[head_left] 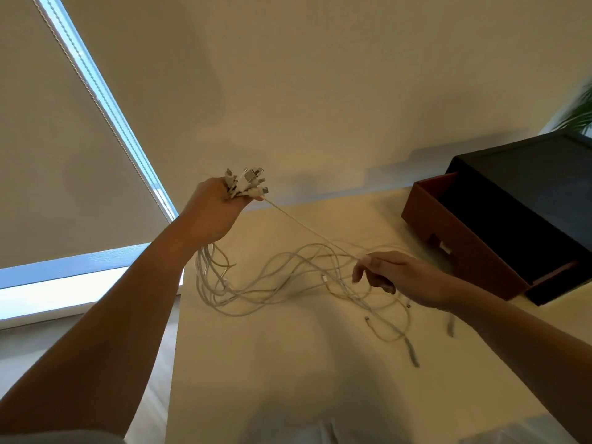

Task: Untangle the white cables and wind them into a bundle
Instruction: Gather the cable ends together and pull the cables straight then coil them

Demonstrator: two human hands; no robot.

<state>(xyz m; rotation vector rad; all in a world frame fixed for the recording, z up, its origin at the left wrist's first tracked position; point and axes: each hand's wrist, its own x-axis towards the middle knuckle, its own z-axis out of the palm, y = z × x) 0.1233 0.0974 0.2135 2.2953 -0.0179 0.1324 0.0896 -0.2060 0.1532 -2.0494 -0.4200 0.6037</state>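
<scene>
We keep the plug ends of the white cables (246, 184) raised in our left hand (211, 213), fingers clamped round them, so the strands hang to the desk (288, 373). Our right hand (407, 277) pinches one taut strand (seemingly tracing it free).

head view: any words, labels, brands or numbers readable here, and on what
No readable text anywhere.
Plugs of the white cables gripped in the left hand: no markings legible.
Pale patch on the brown box front: too blurred to read.
</scene>
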